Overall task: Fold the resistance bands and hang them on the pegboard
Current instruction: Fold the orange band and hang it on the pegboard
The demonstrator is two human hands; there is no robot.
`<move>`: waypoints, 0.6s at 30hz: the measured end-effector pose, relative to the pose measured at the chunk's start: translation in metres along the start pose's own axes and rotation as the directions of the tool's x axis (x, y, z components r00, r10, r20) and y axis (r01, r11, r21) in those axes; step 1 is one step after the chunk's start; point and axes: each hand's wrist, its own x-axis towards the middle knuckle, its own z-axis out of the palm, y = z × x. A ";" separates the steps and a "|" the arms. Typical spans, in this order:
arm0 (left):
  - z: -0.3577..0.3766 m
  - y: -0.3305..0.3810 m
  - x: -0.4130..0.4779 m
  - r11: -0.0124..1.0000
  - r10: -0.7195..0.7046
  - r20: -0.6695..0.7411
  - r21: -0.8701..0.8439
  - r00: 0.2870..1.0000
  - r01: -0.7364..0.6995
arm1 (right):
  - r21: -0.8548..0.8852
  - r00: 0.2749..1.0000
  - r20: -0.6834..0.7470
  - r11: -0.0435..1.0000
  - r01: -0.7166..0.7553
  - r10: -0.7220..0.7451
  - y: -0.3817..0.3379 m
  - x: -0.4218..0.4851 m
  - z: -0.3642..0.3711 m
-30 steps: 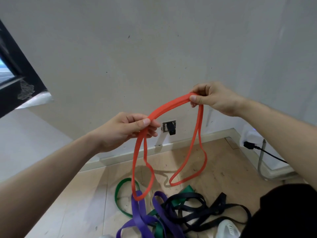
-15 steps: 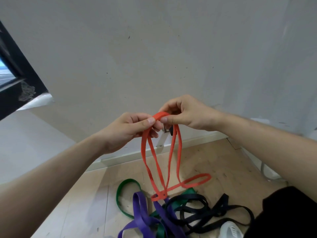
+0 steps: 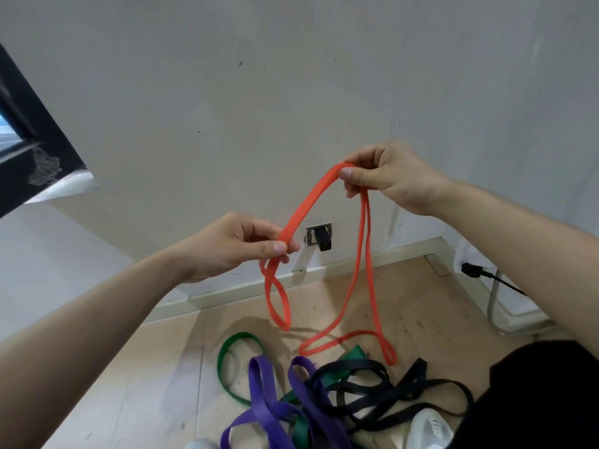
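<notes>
Pale wall [image 3: 291, 92] ahead, wooden floor [image 3: 155, 377] below, socket [image 3: 319, 236] low on the wall. On the floor, a tangled heap: black bands [image 3: 372, 393] to the right, purple bands [image 3: 269, 406] in front, a green band [image 3: 227, 364] looping out to the left. Held in the air above the heap, orange band [image 3: 308, 202], doubled flat between the two grips, that stretch slanting up from lower left to upper right. Short loop hanging straight down below the left grip, free of the floor; longer strands dropping near-vertical below the right grip, their ends curling low over the heap, contact with floor not clear. Left hand [image 3: 233, 247] pinched on the band's lower end, thumb against fingers. Right hand [image 3: 385, 176] pinched on the upper bend, higher and farther right.
</notes>
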 end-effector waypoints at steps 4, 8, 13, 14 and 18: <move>0.001 0.003 0.000 1.000 -0.001 -0.018 -0.005 1.000 0.001 | -0.044 0.999 -0.021 0.998 -0.049 0.048 0.009 -0.001 -0.011; 0.002 0.004 0.000 0.999 0.006 -0.031 -0.041 1.000 -0.008 | -0.078 0.995 -0.005 0.992 -0.096 0.096 0.018 -0.004 -0.013; 0.003 0.003 0.002 0.968 -0.016 -0.081 -0.251 0.997 -0.005 | -0.053 0.990 0.089 0.993 -0.101 0.106 0.005 -0.007 -0.012; 0.004 0.003 0.003 0.960 -0.019 -0.083 -0.280 0.996 -0.005 | -0.053 0.987 0.117 0.993 -0.101 0.107 0.003 -0.008 -0.009; 0.011 0.003 0.006 0.924 -0.039 -0.062 -0.382 0.997 0.013 | -0.038 0.973 0.197 0.993 -0.111 0.117 -0.002 -0.009 0.004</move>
